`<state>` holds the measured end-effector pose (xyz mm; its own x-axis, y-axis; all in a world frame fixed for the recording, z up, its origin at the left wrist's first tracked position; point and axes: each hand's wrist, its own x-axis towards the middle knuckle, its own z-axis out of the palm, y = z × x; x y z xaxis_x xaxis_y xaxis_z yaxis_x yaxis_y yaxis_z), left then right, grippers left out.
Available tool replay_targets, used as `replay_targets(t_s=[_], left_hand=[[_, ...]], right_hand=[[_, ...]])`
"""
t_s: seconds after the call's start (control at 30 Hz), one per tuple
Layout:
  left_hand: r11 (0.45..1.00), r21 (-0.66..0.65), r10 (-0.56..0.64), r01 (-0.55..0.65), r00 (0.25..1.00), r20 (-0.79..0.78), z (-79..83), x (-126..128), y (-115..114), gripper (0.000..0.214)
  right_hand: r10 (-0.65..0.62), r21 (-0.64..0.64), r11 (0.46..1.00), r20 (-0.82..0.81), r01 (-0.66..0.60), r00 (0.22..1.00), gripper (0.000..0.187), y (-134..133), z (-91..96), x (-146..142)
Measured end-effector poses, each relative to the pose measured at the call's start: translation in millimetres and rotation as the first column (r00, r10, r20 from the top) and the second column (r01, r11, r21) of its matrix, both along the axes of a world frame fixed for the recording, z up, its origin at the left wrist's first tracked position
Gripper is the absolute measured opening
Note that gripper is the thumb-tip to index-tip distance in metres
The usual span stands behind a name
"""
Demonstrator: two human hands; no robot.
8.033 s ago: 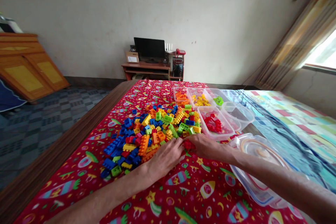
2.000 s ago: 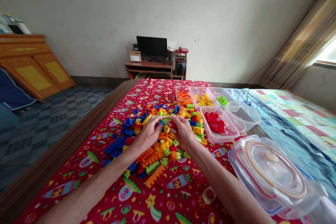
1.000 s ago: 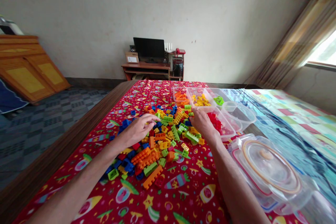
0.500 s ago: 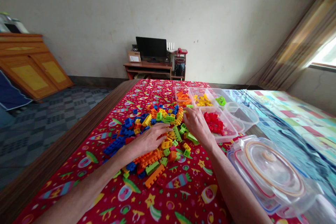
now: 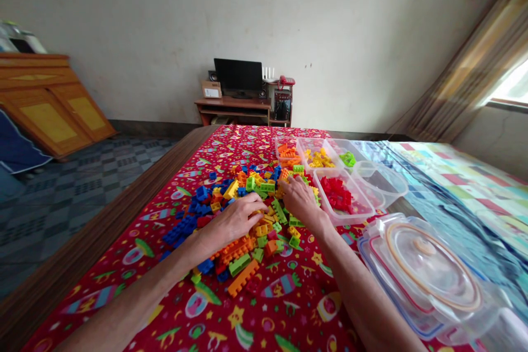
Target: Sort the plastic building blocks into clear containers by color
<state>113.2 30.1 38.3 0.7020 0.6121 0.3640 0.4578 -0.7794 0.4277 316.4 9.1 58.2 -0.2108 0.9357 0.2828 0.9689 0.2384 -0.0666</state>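
Observation:
A heap of plastic building bricks (image 5: 237, 250) in blue, yellow, orange, green and red lies on the red patterned cloth (image 5: 305, 280). My left hand (image 5: 241, 215) rests over the middle of the heap, its fingers loosely stretched with the thumb apart, and nothing shows in it. Close by, my right hand (image 5: 302, 198) reaches over the heap's right side. Its fingers are bent but apart, with the tips among yellow and orange bricks; the undersides of both hands are hidden.
Right of the heap stands a clear divided container (image 5: 363, 217) with orange, yellow, green and red bricks in separate compartments. An empty-looking clear tub (image 5: 396, 190) sits beside it. Stacked clear lids (image 5: 429, 269) lie at the near right. A wooden table edge (image 5: 124, 214) runs along the left.
My right hand has shifted slightly left and toward me, uncovering green and yellow bricks near the container. My left hand has barely moved.

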Motion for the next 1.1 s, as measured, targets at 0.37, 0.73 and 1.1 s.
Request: replay_targets(t_s=[0.37,0.73,1.1], left_hand=[[0.998,0.044,-0.032,0.043,0.972,-0.233,-3.4,-3.8,-21.4,0.025],[0.978,-0.176,0.053,-0.114,0.945,-0.321,14.3,5.9,-21.4,0.017],[0.482,-0.850,0.625,0.213,0.596,0.504,30.8,10.9,-12.2,0.015]], right_hand=[[0.007,-0.055,0.998,0.067,-0.003,0.998,0.039,-4.3,6.6,-0.6],[0.054,0.142,0.990,-0.200,-0.026,0.978,0.033,-16.4,21.3,0.6],[0.067,0.043,0.998,-0.673,-0.052,0.737,0.023,7.1,5.7,-22.9]])
